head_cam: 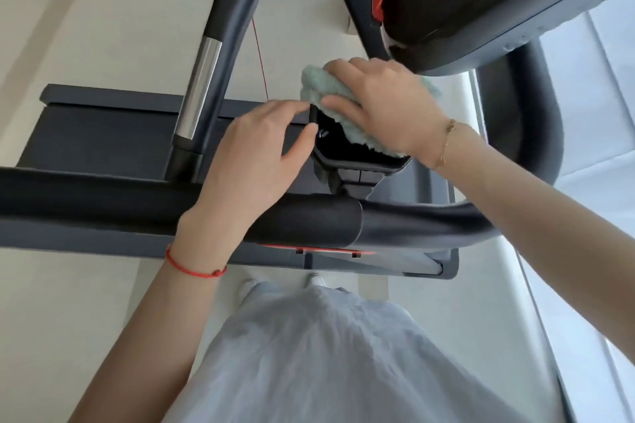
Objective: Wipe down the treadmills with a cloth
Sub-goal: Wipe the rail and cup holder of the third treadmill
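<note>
Nearest to view is the person's pale grey garment [330, 354], and past it both bare arms reach over the black padded front bar [103, 199] of the treadmill. The right hand [381, 103] lies on a pale green fluffy cloth [318, 86], its fingers [343, 105] curled over the bunched fabric and pressing it onto the small dark screen [347, 144] mounted just behind the bar. The left hand [254, 154] steadies that screen from its left side, fingers loosely spread, two fingertips touching the edge. What could go wrong, I'd say, is the screen tilting or twisting on its bracket if the rubbing pushes harder than the left hand holds; a firm press might also set off a control. The cloth's loose edge hangs over the near part of the screen and could catch on the mount. A thin red cord [261, 62] hangs just beyond the cloth and could get caught in it. I can't see any container here, so nothing to report inside one.
</note>
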`<state>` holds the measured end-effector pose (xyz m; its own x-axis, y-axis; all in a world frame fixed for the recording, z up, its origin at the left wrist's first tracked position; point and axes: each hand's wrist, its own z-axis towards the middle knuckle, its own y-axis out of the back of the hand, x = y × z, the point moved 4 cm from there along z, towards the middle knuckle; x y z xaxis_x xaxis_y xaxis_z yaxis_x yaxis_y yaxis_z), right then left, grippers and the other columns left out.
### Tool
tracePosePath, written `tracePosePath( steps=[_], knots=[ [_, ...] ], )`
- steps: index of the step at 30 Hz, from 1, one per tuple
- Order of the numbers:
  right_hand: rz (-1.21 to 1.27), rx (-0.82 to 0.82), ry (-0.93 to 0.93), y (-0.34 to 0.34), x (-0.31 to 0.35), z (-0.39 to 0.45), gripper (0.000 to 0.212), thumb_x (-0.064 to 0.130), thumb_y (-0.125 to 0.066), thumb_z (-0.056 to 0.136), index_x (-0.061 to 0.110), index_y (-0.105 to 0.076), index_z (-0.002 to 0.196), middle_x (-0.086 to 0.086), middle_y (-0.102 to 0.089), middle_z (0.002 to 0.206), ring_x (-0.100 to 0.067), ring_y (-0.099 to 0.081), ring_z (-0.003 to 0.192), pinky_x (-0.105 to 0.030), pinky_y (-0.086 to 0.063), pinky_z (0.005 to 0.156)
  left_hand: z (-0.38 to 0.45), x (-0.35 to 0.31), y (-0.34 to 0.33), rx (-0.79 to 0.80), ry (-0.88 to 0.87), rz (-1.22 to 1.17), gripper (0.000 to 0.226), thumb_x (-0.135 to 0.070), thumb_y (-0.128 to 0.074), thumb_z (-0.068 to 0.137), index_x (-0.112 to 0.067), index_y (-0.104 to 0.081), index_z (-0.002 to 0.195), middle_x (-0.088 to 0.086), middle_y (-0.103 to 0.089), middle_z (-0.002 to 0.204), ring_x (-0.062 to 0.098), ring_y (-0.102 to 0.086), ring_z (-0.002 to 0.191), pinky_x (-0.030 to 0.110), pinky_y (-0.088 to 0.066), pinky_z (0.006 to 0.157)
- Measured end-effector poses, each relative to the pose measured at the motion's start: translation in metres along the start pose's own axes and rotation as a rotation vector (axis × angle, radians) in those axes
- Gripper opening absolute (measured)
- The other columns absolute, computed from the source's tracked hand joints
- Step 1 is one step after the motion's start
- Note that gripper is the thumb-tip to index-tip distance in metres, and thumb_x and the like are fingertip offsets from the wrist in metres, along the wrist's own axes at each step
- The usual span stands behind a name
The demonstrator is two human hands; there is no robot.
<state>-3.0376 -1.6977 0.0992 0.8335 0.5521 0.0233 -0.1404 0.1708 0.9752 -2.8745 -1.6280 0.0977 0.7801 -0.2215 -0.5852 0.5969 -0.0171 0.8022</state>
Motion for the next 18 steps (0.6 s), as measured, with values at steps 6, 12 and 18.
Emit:
tracePosePath(
  steps=[6,12,18],
  knots=[
    [0.163,0.044,0.012,0.001,-0.025,-0.022,0.043,0.032,-0.043,0.1,0.013,-0.046,0.139,-0.012,-0.059,0.118,-0.034,-0.056,0.1,-0.041,-0.043,0.092,0.007,-0.001,-0.007,0.035,0.039,0.012,0.048,-0.042,-0.05,0.099,-0.017,-0.052,0.14,-0.001,-0.061,0.133,0.017,-0.057,0.121,0.042,-0.047,0.103],
    [0.06,0.11,0.117,-0.012,0.0,0.007,0.043,0.033,-0.038,0.095,0.014,-0.05,0.132,-0.01,-0.06,0.111,-0.033,-0.059,0.091,-0.045,-0.047,0.08,0.009,0.005,-0.006,0.074,0.043,0.03,0.05,-0.042,-0.05,0.1,-0.02,-0.047,0.145,-0.005,-0.056,0.139,0.012,-0.053,0.124,0.026,-0.04,0.102],
    [0.068,0.061,-0.013,-0.003,-0.016,-0.019,0.054,0.042,-0.031,0.095,0.007,-0.048,0.134,-0.013,-0.06,0.111,-0.035,-0.057,0.097,-0.046,-0.046,0.086,0.008,0.009,-0.005,0.108,0.014,0.007,0.051,-0.045,-0.049,0.099,-0.022,-0.047,0.145,-0.006,-0.057,0.135,0.014,-0.054,0.122,0.037,-0.043,0.104]
  ],
)
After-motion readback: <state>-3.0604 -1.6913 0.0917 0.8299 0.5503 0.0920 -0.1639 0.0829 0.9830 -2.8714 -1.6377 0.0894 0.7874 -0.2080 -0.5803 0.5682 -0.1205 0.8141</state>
